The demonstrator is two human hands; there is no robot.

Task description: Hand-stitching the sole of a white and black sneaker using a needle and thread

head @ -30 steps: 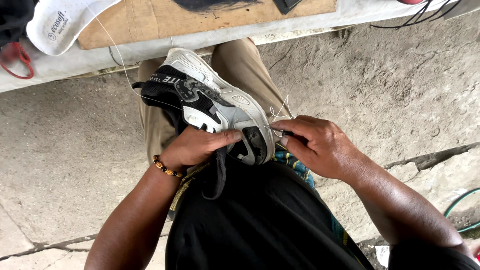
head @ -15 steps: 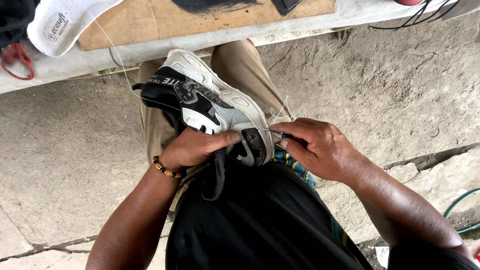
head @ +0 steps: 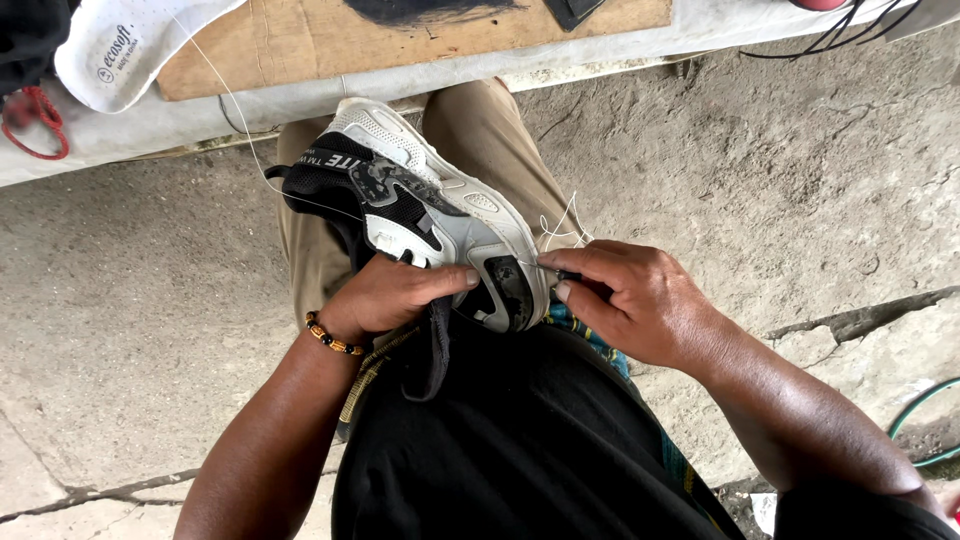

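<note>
On the person's lap lies a black, grey and white sneaker (head: pixel 425 215), resting along the thigh in tan trousers (head: pixel 490 140). Its long axis runs from the upper left, near the bench, down to the lower right, toward the body, and the white sole faces to the right. The left hand (head: pixel 385 295) grips the shoe from below and behind, with the thumb stretched over the dark side panel, so this hand is closed on the sneaker and holds it steady. The right hand (head: pixel 640 300) is just beside the near end of the sole, on its right side. Its thumb and forefinger are pinched narrow on a small dark tool (head: pixel 570 275), probably a needle or awl, whose tip points left and touches the edge of the sole. So the shoe lies to the left of the pinching grip, and the right hand is the nearer one to the seam. A thin white thread (head: pixel 565 225) loops up from that spot. Farther out, a wooden board (head: pixel 300 40) and a white insole (head: pixel 120 50) lie on the bench, and rough concrete ground (head: pixel 780 170) is around.
</note>
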